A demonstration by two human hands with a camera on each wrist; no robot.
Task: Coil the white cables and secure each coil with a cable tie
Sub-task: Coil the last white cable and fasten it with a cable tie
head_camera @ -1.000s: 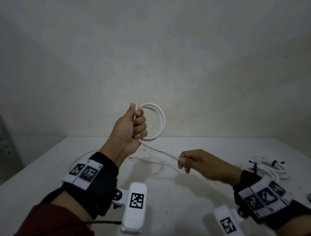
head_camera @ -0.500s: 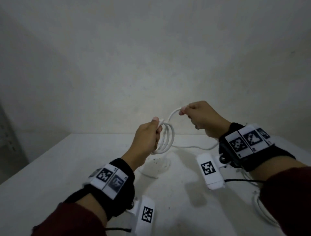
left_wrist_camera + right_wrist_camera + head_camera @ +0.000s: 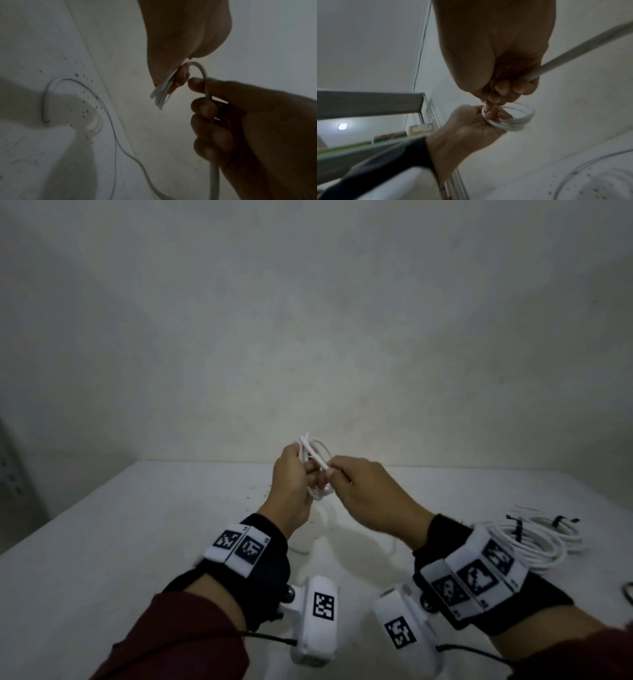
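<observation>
My left hand (image 3: pixel 300 471) holds a small coil of white cable (image 3: pixel 318 454) above the table, its fingers curled round the bundled loops (image 3: pixel 161 94). Right against it, my right hand (image 3: pixel 337 474) pinches the free run of the same cable (image 3: pixel 205 88) between thumb and fingers. In the right wrist view the coil (image 3: pixel 518 119) shows as several round loops in the left hand (image 3: pixel 467 128), and the cable (image 3: pixel 573 54) leaves the right fist toward the right. The loose tail (image 3: pixel 120 142) trails down and lies on the table.
Coiled white cables with black ties (image 3: pixel 534 539) lie on the white table (image 3: pixel 137 542) at the right. A small dark ring (image 3: pixel 628 594) sits at the right edge. A plain wall rises behind; a metal shelf (image 3: pixel 368 102) stands to the left.
My right hand has come down and left from its raised spot to meet the left hand, bringing the cable to the coil. The left hand has lifted a little with the coil.
</observation>
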